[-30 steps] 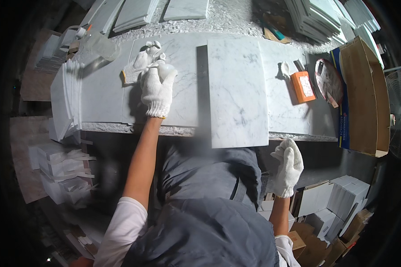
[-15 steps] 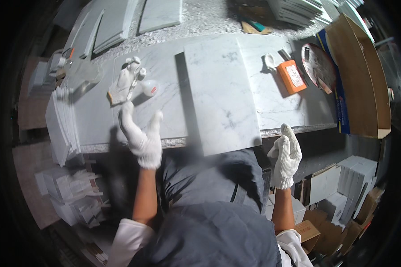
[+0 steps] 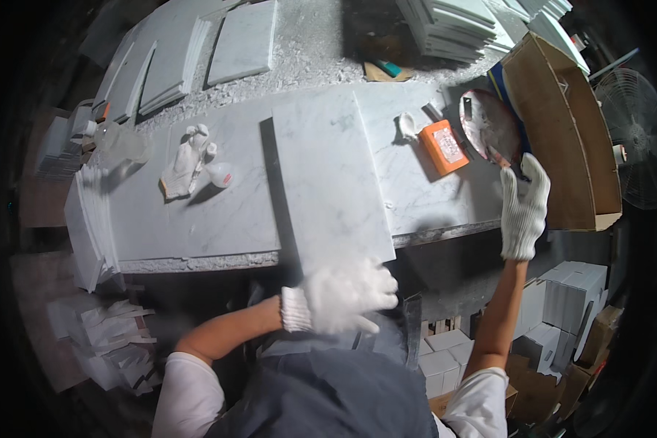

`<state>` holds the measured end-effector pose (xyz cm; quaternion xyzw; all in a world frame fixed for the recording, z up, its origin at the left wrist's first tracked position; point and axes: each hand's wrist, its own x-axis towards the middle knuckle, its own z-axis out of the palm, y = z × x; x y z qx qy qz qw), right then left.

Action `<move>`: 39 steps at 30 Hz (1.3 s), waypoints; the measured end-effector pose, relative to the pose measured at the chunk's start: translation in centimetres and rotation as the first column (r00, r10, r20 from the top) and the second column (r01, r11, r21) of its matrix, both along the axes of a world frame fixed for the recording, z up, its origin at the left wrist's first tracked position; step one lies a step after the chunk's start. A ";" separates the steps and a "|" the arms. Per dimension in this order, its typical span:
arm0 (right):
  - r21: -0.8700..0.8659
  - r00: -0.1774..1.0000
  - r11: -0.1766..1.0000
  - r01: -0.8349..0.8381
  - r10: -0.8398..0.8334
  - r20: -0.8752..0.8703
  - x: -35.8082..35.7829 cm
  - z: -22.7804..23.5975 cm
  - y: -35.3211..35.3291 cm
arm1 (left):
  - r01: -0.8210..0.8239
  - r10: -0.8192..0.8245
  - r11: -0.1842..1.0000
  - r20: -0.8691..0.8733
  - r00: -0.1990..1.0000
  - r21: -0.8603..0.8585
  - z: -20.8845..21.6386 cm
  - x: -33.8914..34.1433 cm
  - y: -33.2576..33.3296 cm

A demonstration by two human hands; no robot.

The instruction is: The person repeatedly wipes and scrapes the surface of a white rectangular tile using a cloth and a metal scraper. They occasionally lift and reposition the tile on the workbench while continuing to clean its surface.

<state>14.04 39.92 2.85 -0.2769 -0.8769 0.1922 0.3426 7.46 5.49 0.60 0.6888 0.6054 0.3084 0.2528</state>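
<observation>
A dusty grey stone bench [image 3: 445,212] spans the frame centre. A wire-guard fan [image 3: 639,139] stands at right. Cardboard boxes [image 3: 562,328] crowd the lower-right floor.

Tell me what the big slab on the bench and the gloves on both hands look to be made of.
Slab: looks like white marble, smooth matte face with faint grey veining. Gloves on the left hand and right hand: probably knitted cotton, white, ribbed cuffs and a visible knit texture.

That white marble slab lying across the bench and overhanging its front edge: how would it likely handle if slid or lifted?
The marble slab looks rigid and probably heavy for its thinness. Its polished face may feel slick, though the left hand and right hand wear knit gloves. Overhanging the workbench edge, it could tip if pulled further, and thin stone likely chips.
</observation>
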 end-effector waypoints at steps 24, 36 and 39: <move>-0.576 0.994 0.817 0.028 -0.084 -0.071 0.1 1.3 2.1 | -0.453 0.447 0.817 0.105 0.889 0.357 -0.9 0.9 -0.2; -0.626 0.996 0.777 0.069 -0.093 -0.006 -2.1 -1.2 1.2 | -0.588 0.661 0.730 -0.141 0.737 0.348 -1.8 1.2 -1.6; -0.614 0.997 0.788 0.039 -0.070 -0.027 -2.8 -1.8 1.3 | -0.627 0.701 0.695 -0.141 0.699 0.352 -1.9 1.4 -1.6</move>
